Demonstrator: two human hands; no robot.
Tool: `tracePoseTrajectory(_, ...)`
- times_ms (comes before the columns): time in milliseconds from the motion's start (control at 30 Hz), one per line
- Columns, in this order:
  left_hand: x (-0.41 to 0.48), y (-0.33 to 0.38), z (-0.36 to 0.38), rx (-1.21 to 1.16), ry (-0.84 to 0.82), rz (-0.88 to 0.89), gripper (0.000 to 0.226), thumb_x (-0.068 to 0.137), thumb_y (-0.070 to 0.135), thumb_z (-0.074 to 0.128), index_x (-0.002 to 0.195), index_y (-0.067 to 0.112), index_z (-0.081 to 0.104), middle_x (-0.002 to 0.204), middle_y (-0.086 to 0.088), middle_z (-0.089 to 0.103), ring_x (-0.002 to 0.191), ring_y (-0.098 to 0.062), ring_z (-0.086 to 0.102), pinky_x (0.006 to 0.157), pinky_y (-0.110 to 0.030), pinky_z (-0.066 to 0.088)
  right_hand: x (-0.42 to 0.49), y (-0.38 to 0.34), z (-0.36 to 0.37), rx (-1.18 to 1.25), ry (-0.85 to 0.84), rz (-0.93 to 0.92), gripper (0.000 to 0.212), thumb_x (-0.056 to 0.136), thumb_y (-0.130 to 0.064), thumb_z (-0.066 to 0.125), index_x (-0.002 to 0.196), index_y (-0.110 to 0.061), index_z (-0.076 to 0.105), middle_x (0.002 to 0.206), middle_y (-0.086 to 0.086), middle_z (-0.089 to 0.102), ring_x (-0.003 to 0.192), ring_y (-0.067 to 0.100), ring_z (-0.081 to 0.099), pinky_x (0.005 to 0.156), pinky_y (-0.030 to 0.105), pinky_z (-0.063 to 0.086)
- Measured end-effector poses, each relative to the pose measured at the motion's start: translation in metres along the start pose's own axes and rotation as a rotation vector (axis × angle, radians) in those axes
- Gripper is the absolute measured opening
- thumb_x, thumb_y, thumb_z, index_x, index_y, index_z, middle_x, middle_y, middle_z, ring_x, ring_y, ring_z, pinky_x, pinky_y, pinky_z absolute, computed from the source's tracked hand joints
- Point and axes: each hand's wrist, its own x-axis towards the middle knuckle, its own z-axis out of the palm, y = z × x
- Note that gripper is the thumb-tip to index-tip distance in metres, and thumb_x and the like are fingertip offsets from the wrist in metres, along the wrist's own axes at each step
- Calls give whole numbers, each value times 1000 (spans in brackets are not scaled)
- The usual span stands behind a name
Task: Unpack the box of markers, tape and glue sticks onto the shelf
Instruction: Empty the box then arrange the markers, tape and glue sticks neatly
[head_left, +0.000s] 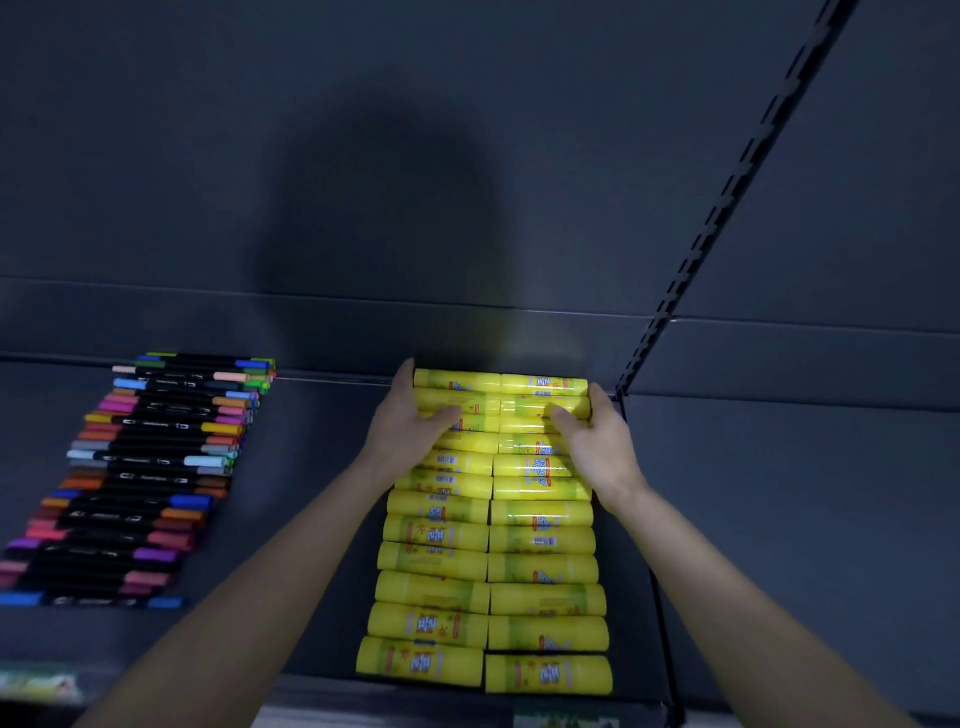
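The glue-stick step looked nearly done: two columns of yellow plastic glue sticks (488, 551) lay on the dark grey metal shelf (301, 441). The left hand (410, 421) and right hand (597, 447) clasped the farthest rows from either side, fingers curled over their tops. The next move probably called for squaring them against the back lip. The black slotted upright (729, 197) crowded the right column, while bare shelf separated the left column from the row of coloured markers (150, 467).

I have one open lane on the shelf (317, 467): the strip between the markers (150, 467) on the left and the glue sticks (488, 571). On the right, the slotted upright (727, 197) stands just beside the glue sticks; my right hand (597, 447) fills that narrow gap. The back panel (467, 156) closes the far side.
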Motion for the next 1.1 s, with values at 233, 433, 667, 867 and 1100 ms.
tracePoseTrajectory(233,-51,-26,-22,-219,-50,-72,77,90,39,58,151,24,14,157,7,16,141,-7,20,118,-35,18,-62,10,-18,93,-25,-42,49,96,-26,53,140,-10,40,121,-17,55,120,9,47,104,25,33)
tracePoseTrajectory(433,-121,-44,-12,-349,-41,-68,58,96,27,52,148,24,26,150,13,29,135,-2,29,115,-27,22,-119,42,-10,205,-25,-26,61,96,-29,53,149,-16,27,149,-9,34,134,4,32,114,27,25)
tracePoseTrajectory(667,-130,-43,4,-373,12,-90,53,96,29,50,146,26,32,148,12,36,136,-8,34,116,-38,25,-135,35,8,109,15,-91,71,91,-46,53,149,-15,28,149,1,39,138,19,36,116,41,27)
tracePoseTrajectory(867,-136,-44,-11,-336,-24,-99,63,93,37,54,148,33,24,152,12,27,138,-10,29,116,-40,25,-146,33,-6,241,40,-49,66,95,-36,53,150,-16,24,154,-4,29,141,12,28,118,37,22)
tracePoseTrajectory(1100,-162,-64,-9,117,-334,63,114,67,36,78,151,26,1,158,6,-7,145,-10,-1,116,-30,13,-169,49,13,137,66,-91,62,94,-41,53,147,-17,32,148,-3,38,139,16,34,116,39,27)
